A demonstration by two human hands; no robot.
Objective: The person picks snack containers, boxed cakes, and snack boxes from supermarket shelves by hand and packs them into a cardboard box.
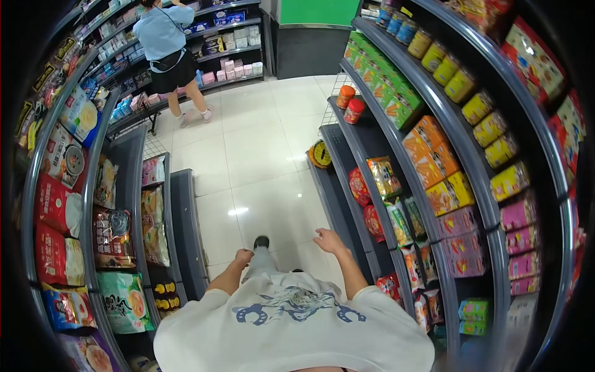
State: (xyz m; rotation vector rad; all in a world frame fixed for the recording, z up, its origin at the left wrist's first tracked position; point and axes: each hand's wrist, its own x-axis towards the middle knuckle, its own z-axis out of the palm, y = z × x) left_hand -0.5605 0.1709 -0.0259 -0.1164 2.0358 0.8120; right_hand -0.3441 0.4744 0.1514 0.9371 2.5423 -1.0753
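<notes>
My left hand (244,255) hangs beside my left leg, its fingers curled in, with nothing visible in it. My right hand (329,240) is held out in front of my right side, fingers loosely bent and apart, holding nothing. Neither hand touches the goods. Nearest my right hand is the lower right shelf, where red round packs (374,223) and a green-and-white snack bag (398,222) sit. To the left of my left hand stands the low grey shelf base (186,217). One dark shoe (261,241) shows on the floor ahead.
Shelves of bagged food (60,201) line the left side. Boxes (427,149) and yellow-lidded jars (458,85) fill the right. A pale tiled floor (260,161) runs between them. Farther ahead, a person in a light blue top (162,37) stands at another shelf.
</notes>
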